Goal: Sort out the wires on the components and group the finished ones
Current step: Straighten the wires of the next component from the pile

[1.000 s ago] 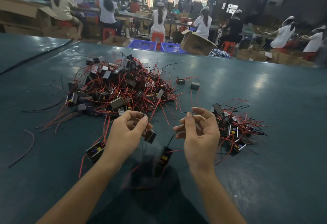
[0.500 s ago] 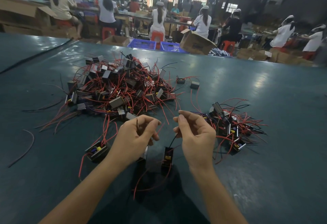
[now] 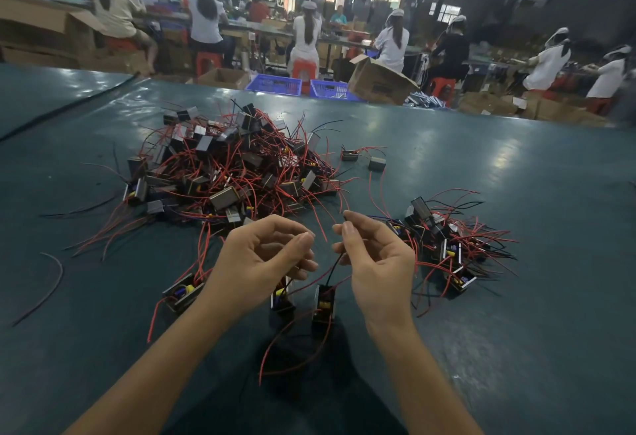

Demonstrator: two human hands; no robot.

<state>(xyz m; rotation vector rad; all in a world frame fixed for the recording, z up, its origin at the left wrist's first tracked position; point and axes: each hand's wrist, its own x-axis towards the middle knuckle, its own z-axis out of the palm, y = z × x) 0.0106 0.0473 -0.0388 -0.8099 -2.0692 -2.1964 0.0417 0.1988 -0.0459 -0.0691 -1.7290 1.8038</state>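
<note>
Two small black components hang by their wires in front of me. My left hand (image 3: 265, 255) pinches wires between thumb and fingers, and one component (image 3: 282, 297) dangles under it. My right hand (image 3: 375, 259) pinches a black wire whose component (image 3: 325, 304) hangs below, trailing red leads. A big tangled pile of components with red wires (image 3: 227, 173) lies beyond my left hand. A smaller heap of components (image 3: 447, 238) lies just right of my right hand. One single component (image 3: 182, 292) lies on the table beside my left wrist.
The dark green table (image 3: 516, 297) stretches wide. Two stray components (image 3: 377, 163) lie behind the big pile; loose wire bits (image 3: 51, 280) lie far left. Past the far edge stand blue crates (image 3: 275, 83), cardboard boxes and several seated workers.
My hands came closer together and lower over the last second. The two hanging components swung in under my hands and now hang side by side.
</note>
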